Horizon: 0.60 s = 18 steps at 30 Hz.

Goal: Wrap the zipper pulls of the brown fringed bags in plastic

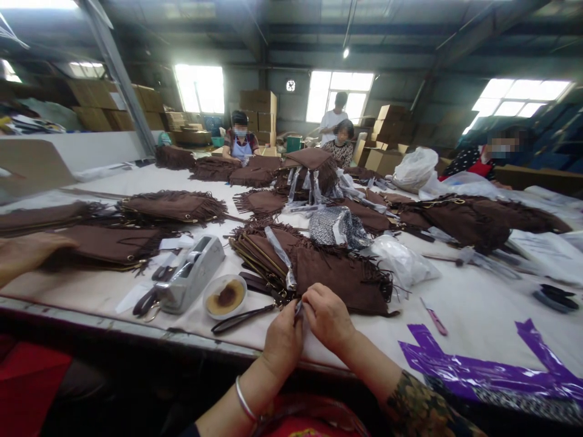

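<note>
Brown fringed bag [341, 278] lying flat; small silvery piece [299, 306] at near-left corner.

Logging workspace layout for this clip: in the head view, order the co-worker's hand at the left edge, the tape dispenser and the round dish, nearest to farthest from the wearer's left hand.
From the left hand:
1. Round dish, just to its left.
2. Tape dispenser, beyond the dish, leftward.
3. Co-worker's hand, far left.

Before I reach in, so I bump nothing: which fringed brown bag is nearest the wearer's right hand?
The flat-lying brown bag just beyond the right hand, left of the crumpled white plastic bag; the fanned bags and other piles lie farther away.
</note>
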{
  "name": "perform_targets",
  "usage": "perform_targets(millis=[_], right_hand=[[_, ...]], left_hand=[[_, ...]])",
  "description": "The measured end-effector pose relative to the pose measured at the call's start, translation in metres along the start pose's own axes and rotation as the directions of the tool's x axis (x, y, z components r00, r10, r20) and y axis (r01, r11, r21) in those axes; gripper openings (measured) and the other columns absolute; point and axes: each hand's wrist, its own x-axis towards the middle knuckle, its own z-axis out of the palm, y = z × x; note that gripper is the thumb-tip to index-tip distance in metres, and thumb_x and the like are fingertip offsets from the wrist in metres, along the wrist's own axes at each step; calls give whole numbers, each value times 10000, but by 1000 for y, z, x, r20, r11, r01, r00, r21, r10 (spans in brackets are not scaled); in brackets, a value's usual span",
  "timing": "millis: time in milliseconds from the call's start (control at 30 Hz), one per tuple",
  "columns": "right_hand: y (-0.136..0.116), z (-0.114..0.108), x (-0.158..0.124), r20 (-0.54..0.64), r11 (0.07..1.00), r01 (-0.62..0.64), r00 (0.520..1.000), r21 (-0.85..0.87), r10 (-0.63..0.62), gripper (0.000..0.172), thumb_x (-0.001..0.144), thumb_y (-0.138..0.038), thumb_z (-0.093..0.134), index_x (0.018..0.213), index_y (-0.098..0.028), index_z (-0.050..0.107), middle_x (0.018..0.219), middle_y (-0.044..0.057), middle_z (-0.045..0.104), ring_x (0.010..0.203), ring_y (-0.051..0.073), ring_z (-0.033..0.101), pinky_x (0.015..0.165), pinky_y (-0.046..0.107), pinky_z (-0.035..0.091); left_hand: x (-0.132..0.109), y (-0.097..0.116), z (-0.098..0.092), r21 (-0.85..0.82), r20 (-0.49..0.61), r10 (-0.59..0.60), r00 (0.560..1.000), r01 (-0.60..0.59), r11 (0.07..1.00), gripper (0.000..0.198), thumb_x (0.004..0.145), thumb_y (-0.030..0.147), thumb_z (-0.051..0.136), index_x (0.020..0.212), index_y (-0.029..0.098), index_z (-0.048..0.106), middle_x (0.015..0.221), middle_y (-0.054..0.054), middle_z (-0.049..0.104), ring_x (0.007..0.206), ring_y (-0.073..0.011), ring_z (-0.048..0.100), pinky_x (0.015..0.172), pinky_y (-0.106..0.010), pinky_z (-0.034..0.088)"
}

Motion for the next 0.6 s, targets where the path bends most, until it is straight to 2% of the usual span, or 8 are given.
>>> perform_targets(millis=[133,300,400,500,600], right_hand=[[-2,2,1,25,988,-9,1000,-156,13,151,893,-153,489,825,-187,619,829,55,633,766,175,580,705,276,395],[9,5,4,32,992,-67,997,-110,71,135,898,-179,498,848,-200,622,822,39,660,756,161,595,674,260,381],[15,5,7,34,993,-82,996,-83,85,115,893,-186,508,862,-207,617,820,31,668,766,158,602,682,255,383],[17,6,6,25,993,-98,995,-68,100,99,894,-202,516,878,-212,613,825,22,673,775,155,610,693,249,393],[21,9,6,19,994,-98,995,-43,99,83,886,-205,534,888,-216,616,860,13,688,802,152,619,709,242,409]], left_hand=[[3,11,-10,9,0,-7,1000,7,1000,379,893,299,502,1239,148,540,1176,-156,649,1081,-265,617,949,-386,476],[11,16,-15,283,38,8,999,-18,959,291,919,362,447,1074,168,599,1026,-146,681,946,-278,646,830,-372,480],[19,20,-16,363,56,-8,998,-12,932,269,923,371,434,983,175,608,939,-133,687,863,-269,651,755,-347,459],[27,21,-16,276,108,-70,992,37,961,250,917,350,430,844,185,604,833,-101,685,794,-241,642,694,-311,426],[35,17,-12,62,188,-189,964,180,982,283,892,370,450,720,190,585,677,-57,647,660,-206,604,602,-286,400]])
